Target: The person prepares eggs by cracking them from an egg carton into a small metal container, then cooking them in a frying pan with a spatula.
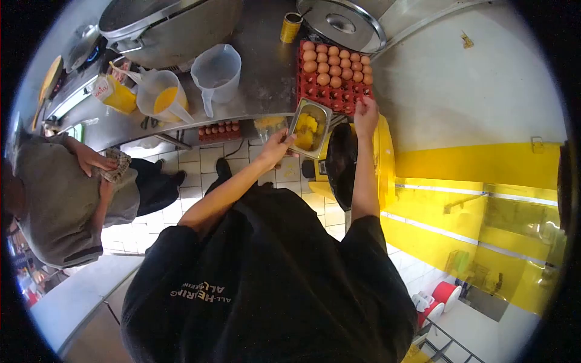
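My left hand (pixel 277 151) grips the lower left side of a small rectangular metal container (pixel 327 116). Yellow, yolk-like contents (pixel 307 128) lie inside it, tilted toward me at the counter's front edge. My right hand (pixel 366 115) is closed just beside the front right corner of a red egg tray (pixel 307 89); whatever its fingers hold, if anything, is hidden. Brown eggs (pixel 333 60) fill the tray's back rows, while bare cups show toward the front.
Two plastic jugs (pixel 216 72), one holding yellow liquid (pixel 165 100), stand on the counter left of the tray. Behind are a large metal pot (pixel 175 33), a can (pixel 290 28) and a round lid (pixel 342 24). Another person (pixel 66 193) stands left, holding a cloth (pixel 116 165).
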